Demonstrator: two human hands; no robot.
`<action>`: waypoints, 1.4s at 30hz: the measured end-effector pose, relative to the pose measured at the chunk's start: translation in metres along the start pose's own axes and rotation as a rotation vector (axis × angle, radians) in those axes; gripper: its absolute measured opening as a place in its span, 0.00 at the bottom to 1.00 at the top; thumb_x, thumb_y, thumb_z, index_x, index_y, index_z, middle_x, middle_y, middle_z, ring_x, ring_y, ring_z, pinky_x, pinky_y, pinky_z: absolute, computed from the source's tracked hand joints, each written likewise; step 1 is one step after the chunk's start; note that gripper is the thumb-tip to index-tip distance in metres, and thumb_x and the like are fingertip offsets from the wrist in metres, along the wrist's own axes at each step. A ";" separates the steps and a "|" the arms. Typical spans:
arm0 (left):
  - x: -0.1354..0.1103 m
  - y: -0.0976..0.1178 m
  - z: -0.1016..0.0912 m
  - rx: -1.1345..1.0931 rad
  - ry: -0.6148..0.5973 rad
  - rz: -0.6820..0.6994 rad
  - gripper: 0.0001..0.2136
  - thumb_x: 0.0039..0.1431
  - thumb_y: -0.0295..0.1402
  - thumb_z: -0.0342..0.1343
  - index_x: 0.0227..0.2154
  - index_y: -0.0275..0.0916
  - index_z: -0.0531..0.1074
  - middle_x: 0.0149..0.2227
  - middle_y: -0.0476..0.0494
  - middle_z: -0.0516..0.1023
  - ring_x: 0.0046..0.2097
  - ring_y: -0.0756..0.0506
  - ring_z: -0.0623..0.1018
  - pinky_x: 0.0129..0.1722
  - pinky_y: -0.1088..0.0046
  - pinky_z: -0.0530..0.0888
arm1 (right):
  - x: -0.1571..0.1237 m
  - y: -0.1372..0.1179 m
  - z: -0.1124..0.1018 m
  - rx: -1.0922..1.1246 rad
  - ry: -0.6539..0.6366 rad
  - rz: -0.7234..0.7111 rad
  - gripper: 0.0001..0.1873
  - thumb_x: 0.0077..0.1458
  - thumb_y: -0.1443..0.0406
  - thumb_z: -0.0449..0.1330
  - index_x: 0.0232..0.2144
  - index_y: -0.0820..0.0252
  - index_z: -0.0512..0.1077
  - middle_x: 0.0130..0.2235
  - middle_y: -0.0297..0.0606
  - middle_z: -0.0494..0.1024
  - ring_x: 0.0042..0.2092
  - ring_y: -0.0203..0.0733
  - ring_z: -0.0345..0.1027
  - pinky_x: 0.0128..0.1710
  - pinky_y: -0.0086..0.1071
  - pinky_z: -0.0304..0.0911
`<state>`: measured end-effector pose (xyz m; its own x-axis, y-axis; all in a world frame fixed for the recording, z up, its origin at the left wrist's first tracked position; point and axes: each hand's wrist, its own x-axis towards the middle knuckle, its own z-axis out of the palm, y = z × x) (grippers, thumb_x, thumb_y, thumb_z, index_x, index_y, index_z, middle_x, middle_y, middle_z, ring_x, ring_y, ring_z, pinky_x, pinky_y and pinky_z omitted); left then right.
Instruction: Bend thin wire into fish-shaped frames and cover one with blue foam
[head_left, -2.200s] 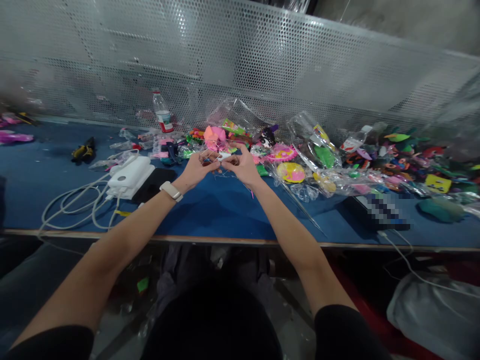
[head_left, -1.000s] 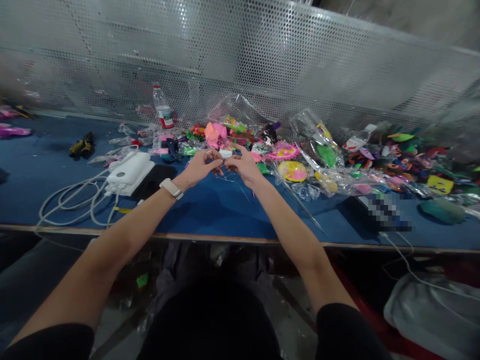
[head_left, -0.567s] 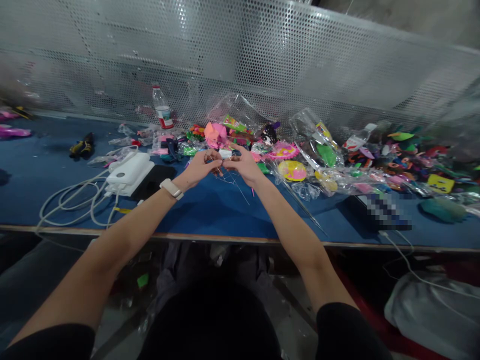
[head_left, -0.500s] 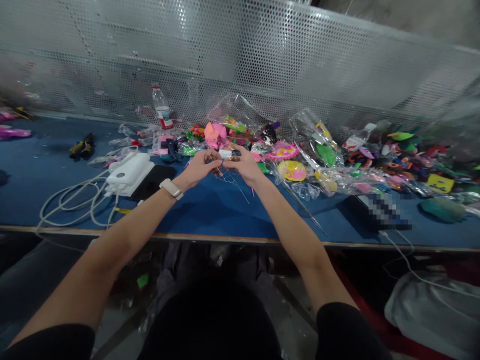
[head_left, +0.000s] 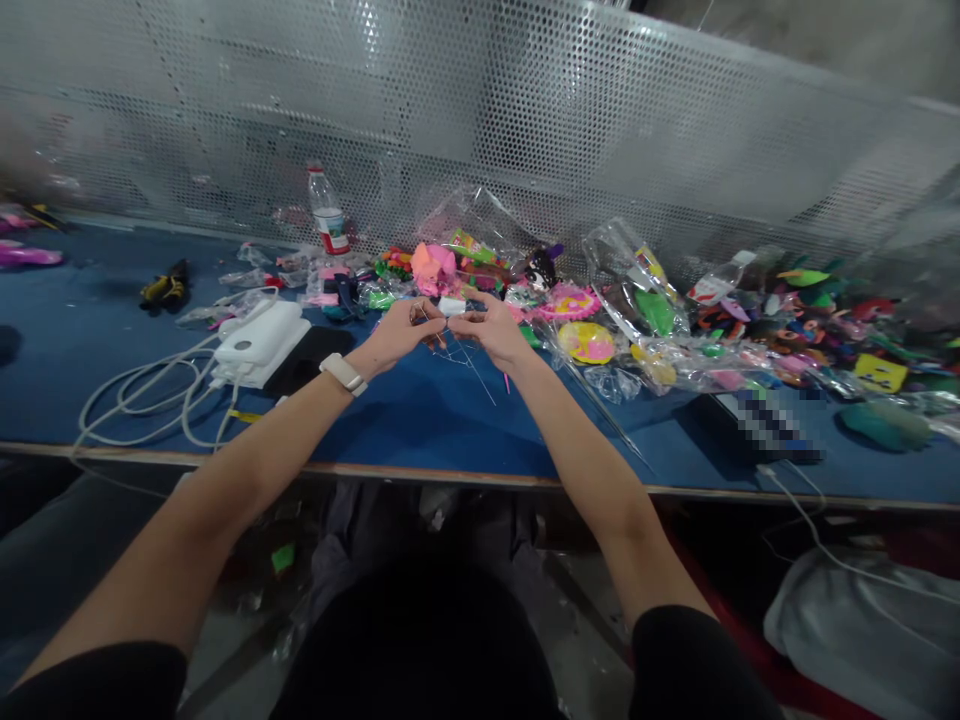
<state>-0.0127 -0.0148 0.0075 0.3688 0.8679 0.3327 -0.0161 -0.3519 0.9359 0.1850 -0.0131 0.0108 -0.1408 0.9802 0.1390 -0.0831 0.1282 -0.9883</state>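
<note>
My left hand point(head_left: 401, 335) and my right hand point(head_left: 491, 333) meet above the blue table point(head_left: 420, 420), fingers pinched together. Between them they hold a small clear plastic bag point(head_left: 448, 340) with a tiny item inside that I cannot make out. A thin clear strip trails down from the hands toward the table. A pale band sits on my left wrist point(head_left: 343, 374). Just beyond the hands lies a heap of colourful small toys point(head_left: 480, 275), many in clear bags.
A white power bank point(head_left: 259, 340) with looped white cables lies left, beside a black slab point(head_left: 304, 365). A water bottle point(head_left: 327, 212) stands at the perforated metal wall point(head_left: 525, 120). More bagged toys point(head_left: 787, 320) spread right. A yellow-black tool point(head_left: 165, 288) lies far left.
Both hands have stayed together at the same spot, with only small finger movements on the bag. The view has shifted slightly.
</note>
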 end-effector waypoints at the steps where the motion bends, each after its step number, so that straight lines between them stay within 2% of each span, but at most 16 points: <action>1: 0.000 0.001 -0.001 0.004 -0.004 0.008 0.10 0.62 0.38 0.69 0.33 0.39 0.74 0.26 0.43 0.81 0.29 0.46 0.82 0.32 0.67 0.78 | 0.000 0.000 0.000 0.005 0.002 0.003 0.48 0.45 0.66 0.82 0.66 0.53 0.67 0.34 0.34 0.80 0.36 0.47 0.77 0.44 0.47 0.81; 8: -0.001 0.003 -0.002 0.046 0.007 0.041 0.11 0.59 0.39 0.71 0.33 0.39 0.77 0.26 0.44 0.82 0.29 0.47 0.81 0.33 0.68 0.78 | -0.003 -0.003 0.002 -0.011 0.016 0.005 0.46 0.47 0.64 0.82 0.64 0.52 0.67 0.35 0.34 0.80 0.36 0.46 0.77 0.40 0.46 0.81; 14: 0.003 -0.003 -0.002 -0.034 0.042 0.014 0.06 0.58 0.33 0.68 0.31 0.39 0.76 0.26 0.46 0.80 0.29 0.47 0.82 0.34 0.68 0.79 | -0.003 -0.003 0.003 -0.036 0.011 -0.042 0.43 0.47 0.62 0.82 0.61 0.54 0.69 0.35 0.35 0.79 0.38 0.47 0.77 0.43 0.47 0.80; 22: 0.004 -0.001 -0.002 0.018 0.076 0.048 0.07 0.59 0.34 0.67 0.30 0.39 0.76 0.25 0.47 0.78 0.28 0.48 0.81 0.35 0.69 0.80 | -0.002 -0.005 0.000 -0.062 -0.002 -0.008 0.34 0.45 0.67 0.77 0.54 0.57 0.72 0.31 0.33 0.79 0.35 0.45 0.77 0.39 0.41 0.77; 28: 0.005 -0.002 -0.003 0.001 0.073 0.053 0.07 0.59 0.33 0.66 0.30 0.39 0.75 0.24 0.48 0.76 0.27 0.49 0.80 0.34 0.69 0.79 | -0.003 -0.004 -0.002 -0.047 -0.037 -0.008 0.41 0.45 0.68 0.77 0.61 0.57 0.69 0.31 0.31 0.80 0.36 0.44 0.78 0.40 0.39 0.76; 35: 0.003 0.000 -0.004 0.016 0.051 0.041 0.07 0.59 0.34 0.67 0.31 0.39 0.75 0.25 0.48 0.76 0.28 0.48 0.79 0.36 0.68 0.80 | -0.004 -0.001 -0.004 -0.035 -0.061 -0.093 0.52 0.41 0.60 0.83 0.64 0.55 0.66 0.30 0.29 0.78 0.35 0.45 0.76 0.41 0.41 0.77; 38: 0.003 0.000 -0.004 0.000 0.069 0.048 0.07 0.60 0.33 0.67 0.30 0.40 0.75 0.25 0.48 0.76 0.28 0.49 0.79 0.36 0.67 0.80 | -0.004 -0.004 -0.004 -0.039 -0.053 -0.075 0.52 0.42 0.60 0.83 0.66 0.54 0.64 0.31 0.30 0.78 0.36 0.46 0.77 0.39 0.41 0.77; 42: 0.004 -0.002 -0.003 -0.021 0.077 0.059 0.06 0.61 0.33 0.66 0.31 0.40 0.75 0.25 0.47 0.76 0.29 0.48 0.78 0.36 0.66 0.80 | -0.005 -0.009 -0.006 -0.053 -0.090 0.005 0.49 0.44 0.67 0.80 0.66 0.55 0.64 0.32 0.32 0.79 0.35 0.45 0.78 0.36 0.40 0.78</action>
<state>-0.0142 -0.0091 0.0071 0.2940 0.8706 0.3946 -0.0560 -0.3964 0.9164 0.1928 -0.0181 0.0191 -0.2291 0.9637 0.1369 -0.0302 0.1335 -0.9906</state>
